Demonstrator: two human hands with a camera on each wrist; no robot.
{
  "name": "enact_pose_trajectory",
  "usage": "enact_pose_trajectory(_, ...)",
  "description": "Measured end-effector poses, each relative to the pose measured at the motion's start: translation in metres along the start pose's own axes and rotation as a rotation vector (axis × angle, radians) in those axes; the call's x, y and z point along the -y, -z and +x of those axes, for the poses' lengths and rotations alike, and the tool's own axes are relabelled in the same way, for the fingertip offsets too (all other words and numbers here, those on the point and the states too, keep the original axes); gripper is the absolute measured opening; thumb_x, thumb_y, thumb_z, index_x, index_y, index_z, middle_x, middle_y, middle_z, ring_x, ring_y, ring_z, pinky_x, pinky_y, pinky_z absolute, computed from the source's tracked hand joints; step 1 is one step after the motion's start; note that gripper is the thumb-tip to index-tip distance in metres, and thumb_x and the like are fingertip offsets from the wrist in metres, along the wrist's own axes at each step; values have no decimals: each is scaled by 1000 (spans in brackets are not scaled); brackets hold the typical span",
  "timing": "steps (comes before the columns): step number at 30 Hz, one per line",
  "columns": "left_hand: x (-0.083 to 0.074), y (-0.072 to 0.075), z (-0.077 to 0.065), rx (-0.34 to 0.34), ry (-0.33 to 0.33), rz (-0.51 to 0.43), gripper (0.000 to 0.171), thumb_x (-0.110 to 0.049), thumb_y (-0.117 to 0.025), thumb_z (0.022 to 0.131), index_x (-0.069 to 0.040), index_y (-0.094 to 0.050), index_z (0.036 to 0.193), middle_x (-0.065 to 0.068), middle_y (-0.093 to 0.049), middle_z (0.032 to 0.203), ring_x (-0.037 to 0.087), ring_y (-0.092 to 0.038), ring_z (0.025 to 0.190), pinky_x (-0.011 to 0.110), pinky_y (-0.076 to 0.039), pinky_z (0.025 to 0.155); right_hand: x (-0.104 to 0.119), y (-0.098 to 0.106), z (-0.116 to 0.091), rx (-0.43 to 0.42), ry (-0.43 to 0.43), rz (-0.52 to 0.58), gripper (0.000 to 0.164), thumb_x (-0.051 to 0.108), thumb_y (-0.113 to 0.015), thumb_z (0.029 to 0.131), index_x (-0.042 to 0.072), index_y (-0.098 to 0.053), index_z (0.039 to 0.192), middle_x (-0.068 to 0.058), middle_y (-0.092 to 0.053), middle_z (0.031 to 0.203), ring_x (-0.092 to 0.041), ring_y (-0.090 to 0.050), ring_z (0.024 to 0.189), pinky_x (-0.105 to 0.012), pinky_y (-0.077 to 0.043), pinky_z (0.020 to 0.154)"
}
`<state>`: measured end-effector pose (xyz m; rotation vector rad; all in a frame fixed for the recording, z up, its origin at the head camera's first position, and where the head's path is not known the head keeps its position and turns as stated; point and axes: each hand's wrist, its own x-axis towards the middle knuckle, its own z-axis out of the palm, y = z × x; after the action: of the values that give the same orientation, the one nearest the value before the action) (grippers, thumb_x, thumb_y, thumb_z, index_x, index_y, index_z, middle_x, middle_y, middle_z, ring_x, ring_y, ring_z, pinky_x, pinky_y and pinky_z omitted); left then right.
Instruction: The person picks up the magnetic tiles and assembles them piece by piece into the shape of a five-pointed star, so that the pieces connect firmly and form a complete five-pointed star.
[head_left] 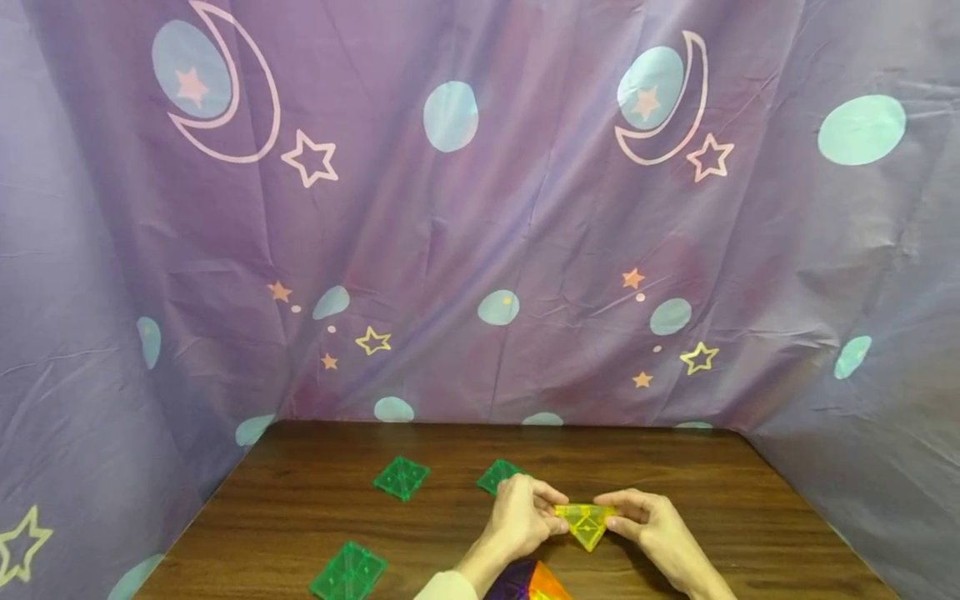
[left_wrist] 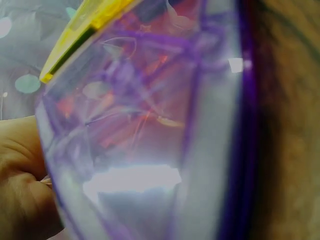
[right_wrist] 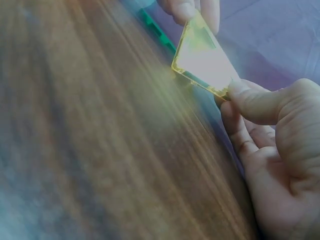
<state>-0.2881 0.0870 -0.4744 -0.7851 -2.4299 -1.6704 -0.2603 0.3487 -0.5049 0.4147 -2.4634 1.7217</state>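
Note:
A translucent yellow triangular magnetic tile (head_left: 587,525) is held between both hands above the table, one point downward. My left hand (head_left: 516,517) pinches its left corner, while the right hand (head_left: 654,529) has thumb and fingers on the right corner. In the right wrist view the same yellow tile (right_wrist: 202,60) reflects bright light, with the left hand's fingertips (right_wrist: 182,10) at its far corner. Below the left hand, at the bottom edge of the head view, lie a purple tile piece (head_left: 510,583) and an orange one (head_left: 547,583), partly cut off. A purple see-through piece (left_wrist: 140,140) fills much of the left wrist view.
Green square tiles lie on the brown wooden table (head_left: 675,467): one at the back left (head_left: 401,478), another partly behind the left hand (head_left: 497,475), and a third at the front left (head_left: 348,572). A purple patterned cloth (head_left: 480,233) hangs around the table.

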Motion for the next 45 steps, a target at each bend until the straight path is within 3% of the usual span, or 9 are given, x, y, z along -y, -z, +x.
enact_pose_trajectory(6, 1, 16, -12, 91, -14, 22, 34, 4, -98, 79, -3, -86, 111, 6, -83, 94, 6, -72, 75, 20, -60, 67, -2, -4, 1, -4, -36, 26, 39, 11, -80, 103, -8, -71, 136, -24, -78, 126, -12, -76, 102, -26, -62, 87)
enact_pose_trajectory(11, -4, 43, -30, 167, 16, 32, 35, -15, -95, 91, -5, -83, 122, 6, -82, 111, 10, -74, 90, 25, -63, 78, -3, -2, 1, -19, -54, 20, 38, 11, -80, 102, -7, -72, 135, -22, -79, 120, -14, -75, 98, -26, -62, 86)
enact_pose_trajectory(15, -4, 65, -50, 296, 43, 84, 41, -26, -95, 91, -12, -82, 127, -1, -80, 116, 10, -72, 100, 27, -61, 85, -2, 4, -2, -17, -71, 3, 40, 13, -79, 103, -7, -71, 136, -20, -79, 119, -17, -74, 99, -26, -61, 88)
enact_pose_trajectory(17, 0, 73, -59, 370, 54, 120, 45, -26, -98, 87, -15, -82, 128, -8, -76, 115, 7, -69, 102, 26, -60, 88, -1, 8, -5, -17, -73, -12, 40, 14, -80, 103, -7, -71, 136, -20, -79, 123, -17, -75, 101, -26, -60, 89)
enact_pose_trajectory(21, 23, 74, -64, 467, -18, 259, 51, -30, -100, 84, -23, -82, 131, -17, -66, 113, -2, -61, 101, 24, -56, 90, -3, 11, -7, -13, -69, -11, 40, 13, -79, 103, -8, -71, 136, -23, -77, 130, -15, -76, 104, -25, -61, 90)
enact_pose_trajectory(26, 55, 68, -56, 462, -132, 348, 53, -42, -99, 84, -31, -80, 133, -21, -63, 112, -4, -57, 101, 22, -53, 89, -4, 9, -5, 26, -33, 68, 39, 8, -76, 105, -14, -68, 136, -25, -77, 129, -13, -77, 104, -26, -62, 91)
enact_pose_trajectory(30, 42, 77, -57, 441, -93, 285, 57, -36, -101, 82, -25, -80, 134, -18, -62, 112, -2, -57, 101, 24, -54, 90, -2, 5, -4, 118, 7, 165, 39, 4, -70, 108, -20, -62, 138, -16, -78, 127, -12, -77, 104, -27, -63, 92)
enact_pose_trajectory(36, 15, 84, -65, 366, -164, 387, 61, -32, -104, 79, -14, -81, 133, -12, -69, 121, -1, -58, 104, 26, -52, 94, 2, -4, -9, 266, 47, 285, 39, 0, -63, 110, -25, -55, 139, 2, -79, 124, -8, -74, 103, -25, -62, 90)
enact_pose_trajectory(45, 11, 77, -66, 372, -162, 391, 61, -27, -103, 81, -12, -80, 135, -8, -73, 130, -3, -57, 97, 17, -52, 83, -1, -7, -14, 314, 139, 322, 32, -6, -61, 107, -24, -58, 134, 2, -78, 126, -6, -73, 103, -24, -62, 88)
